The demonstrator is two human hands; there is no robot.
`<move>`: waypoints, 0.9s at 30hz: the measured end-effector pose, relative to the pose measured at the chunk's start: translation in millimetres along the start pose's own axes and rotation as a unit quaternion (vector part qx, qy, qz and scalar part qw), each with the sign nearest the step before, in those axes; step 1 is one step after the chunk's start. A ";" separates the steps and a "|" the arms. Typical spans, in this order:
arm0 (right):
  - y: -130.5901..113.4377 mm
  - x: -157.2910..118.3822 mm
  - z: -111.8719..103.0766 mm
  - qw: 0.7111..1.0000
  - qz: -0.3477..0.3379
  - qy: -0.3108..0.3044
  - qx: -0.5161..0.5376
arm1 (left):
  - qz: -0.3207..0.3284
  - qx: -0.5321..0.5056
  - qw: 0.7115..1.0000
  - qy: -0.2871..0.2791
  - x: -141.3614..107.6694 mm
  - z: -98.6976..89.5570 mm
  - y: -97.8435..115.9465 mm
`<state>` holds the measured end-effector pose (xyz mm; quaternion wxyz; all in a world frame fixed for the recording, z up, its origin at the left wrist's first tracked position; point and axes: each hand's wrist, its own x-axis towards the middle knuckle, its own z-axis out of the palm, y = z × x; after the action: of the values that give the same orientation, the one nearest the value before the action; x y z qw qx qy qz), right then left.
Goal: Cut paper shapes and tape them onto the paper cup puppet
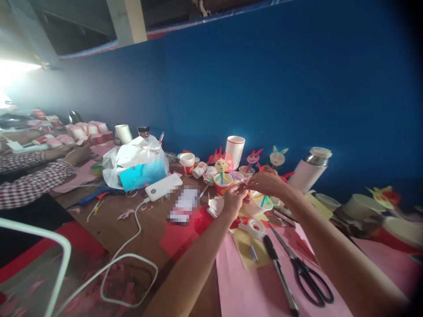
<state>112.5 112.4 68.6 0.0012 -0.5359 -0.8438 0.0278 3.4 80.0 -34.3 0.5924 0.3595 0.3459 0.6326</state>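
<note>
Behind a cluttered brown table [150, 225] stands a blue partition [280, 79]. The left hand [235, 200] and right hand [266, 182] have curled fingertips close together; whether they pinch anything, I cannot tell. From them, a white cup [262, 209] with straws sits just beside at four o'clock, black scissors [295, 258] at five, a red cup [222, 190] at nine.

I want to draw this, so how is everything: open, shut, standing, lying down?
Left hand: fingers bent
Right hand: fingers bent
Cup under right hand: upright, open
Small cup: lying on its side
Scissors: shut, lying down
Marker: lying down
Tape roll: lying flat
Flask: lid on
Jar: lid on
Power bank: cable plugged in
Plastic bag: stuffed
</note>
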 end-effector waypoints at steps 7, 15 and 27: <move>1.8 1.5 3.0 1.000 -0.015 -0.003 -0.007 | 0.003 0.015 1.000 0.002 0.4 -0.8 -1.1; 1.7 1.6 8.3 0.999 -0.036 0.011 -0.019 | 0.005 0.023 1.000 0.008 0.4 -1.9 -0.5; 3.7 -9.2 3.7 0.993 -0.075 0.089 -0.034 | -0.002 0.017 1.000 0.023 2.3 -2.1 -1.0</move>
<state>119.7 105.5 64.9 0.0604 -0.4711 -0.8786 -0.0492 1.9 82.4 -36.1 0.5792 0.3538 0.3706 0.6340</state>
